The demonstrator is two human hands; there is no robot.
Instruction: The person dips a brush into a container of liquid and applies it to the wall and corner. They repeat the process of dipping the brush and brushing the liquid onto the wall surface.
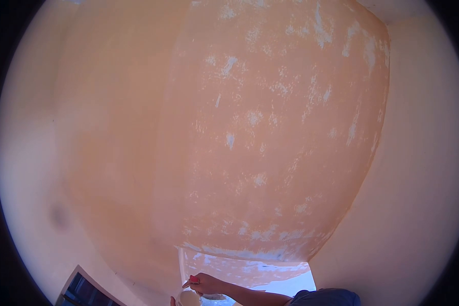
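At the bottom edge, my right hand [203,283] reaches in from the right, its fingers closed around a small red handle [194,279]. What the handle belongs to is hard to make out. Just below it is a round, pale beige object [189,299], cut off by the frame edge. Only a bit of my left hand [173,301] shows, at the left side of that object; most of its fingers are hidden, and its grip is unclear.
A peach-coloured surface with white patches [270,137] fills the middle. Plain pale walls [418,153] curve along both sides. A dark framed window [86,293] is at the lower left. Bright patchy white and pink [239,270] shows beyond my right hand.
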